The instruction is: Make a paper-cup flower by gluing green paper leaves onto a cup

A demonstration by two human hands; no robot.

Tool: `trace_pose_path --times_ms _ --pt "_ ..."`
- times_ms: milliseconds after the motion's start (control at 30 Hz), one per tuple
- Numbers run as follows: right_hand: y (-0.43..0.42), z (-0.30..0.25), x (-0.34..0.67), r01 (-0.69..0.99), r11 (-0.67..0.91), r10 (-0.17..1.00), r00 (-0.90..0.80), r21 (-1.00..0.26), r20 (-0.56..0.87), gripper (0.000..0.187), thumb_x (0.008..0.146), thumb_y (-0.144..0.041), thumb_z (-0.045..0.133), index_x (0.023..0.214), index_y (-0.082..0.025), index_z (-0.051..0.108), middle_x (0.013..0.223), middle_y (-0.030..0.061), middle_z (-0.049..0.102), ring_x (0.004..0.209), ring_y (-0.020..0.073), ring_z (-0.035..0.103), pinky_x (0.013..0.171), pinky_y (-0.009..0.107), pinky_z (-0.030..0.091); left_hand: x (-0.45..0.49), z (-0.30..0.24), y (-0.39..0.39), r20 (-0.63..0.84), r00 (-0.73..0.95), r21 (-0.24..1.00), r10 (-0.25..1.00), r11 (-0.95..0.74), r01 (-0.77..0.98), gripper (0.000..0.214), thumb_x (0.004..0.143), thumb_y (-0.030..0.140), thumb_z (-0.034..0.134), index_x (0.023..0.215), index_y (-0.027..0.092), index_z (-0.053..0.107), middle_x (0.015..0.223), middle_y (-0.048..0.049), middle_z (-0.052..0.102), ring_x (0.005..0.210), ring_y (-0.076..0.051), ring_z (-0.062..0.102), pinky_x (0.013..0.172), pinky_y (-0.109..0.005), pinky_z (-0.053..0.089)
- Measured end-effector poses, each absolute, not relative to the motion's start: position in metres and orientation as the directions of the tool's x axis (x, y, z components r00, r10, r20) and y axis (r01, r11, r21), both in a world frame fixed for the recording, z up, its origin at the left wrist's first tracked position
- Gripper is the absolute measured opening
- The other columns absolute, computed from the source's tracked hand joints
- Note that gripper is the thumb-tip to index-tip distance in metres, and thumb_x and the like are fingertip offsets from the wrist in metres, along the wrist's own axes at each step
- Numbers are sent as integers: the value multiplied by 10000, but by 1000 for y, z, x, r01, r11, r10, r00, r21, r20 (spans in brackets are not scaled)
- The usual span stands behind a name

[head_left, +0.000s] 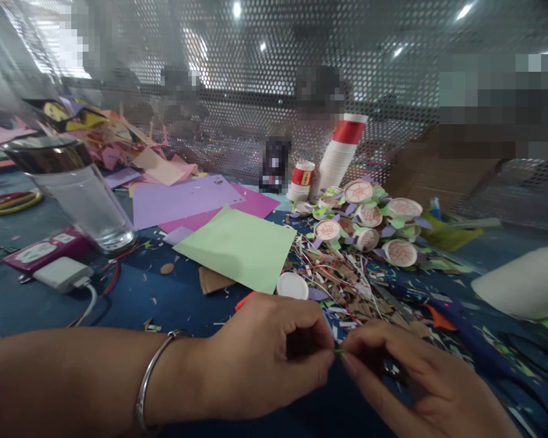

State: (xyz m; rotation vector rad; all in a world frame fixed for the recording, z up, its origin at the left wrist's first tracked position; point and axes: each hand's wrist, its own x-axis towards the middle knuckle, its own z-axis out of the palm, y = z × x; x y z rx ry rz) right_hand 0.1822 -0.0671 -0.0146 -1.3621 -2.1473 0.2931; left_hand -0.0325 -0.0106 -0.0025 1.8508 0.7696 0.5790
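head view: a tiny green piece (338,350) sat right between the fingertips of the left hand (260,359) and the right hand (415,377), low in the picture and a little right of the middle, in front of the dark blue worktop (139,310). the left hand had its thumb and forefinger brought together on one end, and the right hand pinched at the other, so both seemed to be gripping it at once. most of the piece was hidden by the fingers, so its full shape could not be told; by its colour it looked like paper, perhaps of the same kind as the light green sheet (237,249) lying beyond the left hand

if paper, it would have weighed next to nothing and been thin, bendy and easy to crease or tear, with a dry surface that gave fair grip. its small size looked like the harder part: there was room only for fingertips, and a firm pull from both sides could have ripped it. the best hold seemed to be a light pinch at each end, with the middle left free. dropped, it would probably have been hard to pick out among the loose scraps (347,286) beyond the hands, near the white disc (292,286) and the decorated cup pieces (357,191)
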Motion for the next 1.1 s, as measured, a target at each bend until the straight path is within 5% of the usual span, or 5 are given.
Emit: trace_pose_path --times_ms 200,433,767,1100 --pt "-66 -13 183 780 417 896 -267 -467 355 116 966 -288 585 884 -291 666 769 -45 733 642 139 708 584 216 554 -33 -3 -6 -10 653 955 757 -186 231 88 853 239 676 810 166 653 670 31 623 592 -73 538 535 -177 393" --pt "-61 -8 207 821 162 934 52 -548 354 216 936 -503 624 898 -302 693 711 -45 738 517 142 645 554 244 551 -32 -16 14 12 505 998 863 20 -58 250 849 350 756 843 145 614 749 -2 647 631 -90 642 606 -206 508" --pt "-48 -8 222 853 331 938 -342 -403 47 247 960 -376 546 799 -262 695 709 -7 718 536 148 656 506 261 512 -29 -23 14 73 483 993 873 -21 -112 233 880 340 741 853 147 615 781 -3 647 680 -96 654 664 -237 534" --pt "-59 -28 240 893 399 916 -400 -208 40 186 973 -352 550 829 -271 635 753 5 667 609 189 643 577 326 489 -29 -23 12 75 488 997 870 -47 -69 248 877 379 747 878 163 627 759 -1 656 689 -107 623 636 -246 491"
